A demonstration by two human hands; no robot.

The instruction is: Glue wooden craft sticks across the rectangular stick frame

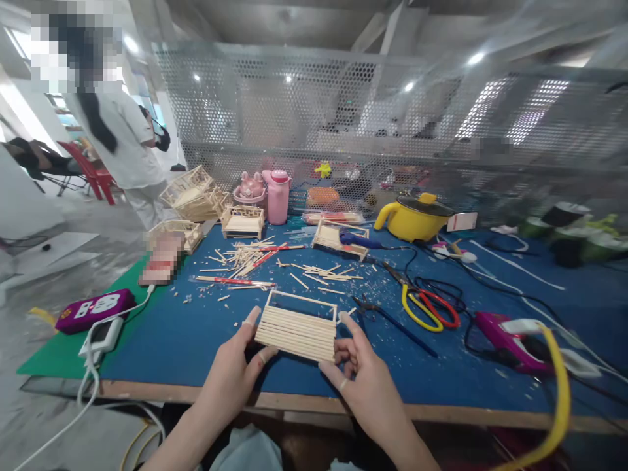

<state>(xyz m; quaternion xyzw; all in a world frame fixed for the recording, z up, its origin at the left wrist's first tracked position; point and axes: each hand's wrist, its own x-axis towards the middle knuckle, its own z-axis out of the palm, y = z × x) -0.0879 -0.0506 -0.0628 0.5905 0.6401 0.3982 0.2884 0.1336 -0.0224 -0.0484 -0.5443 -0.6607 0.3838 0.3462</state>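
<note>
Between my two hands is a small wooden stick frame (297, 332), its flat slatted panel facing me and an open rail of sticks along the far edge. My left hand (240, 356) grips its left end, thumb at the near corner. At the right end, my right hand (360, 360) holds it with the thumb low and the fingers curled behind; those fingertips are partly hidden. Just beyond lie loose wooden sticks (326, 271) and red-wrapped stick bundles (235, 282). Pliers (392, 320) with blue handles rest right of my right hand.
Scissors (426, 307) and a blue glue gun (360, 240) lie on the blue mat (161, 340). Behind stand finished stick pieces (243, 222), a pink bottle (278, 199) and a yellow pot (415, 219). Power strips (95, 311) with cables flank both sides. A person (115, 131) stands at left.
</note>
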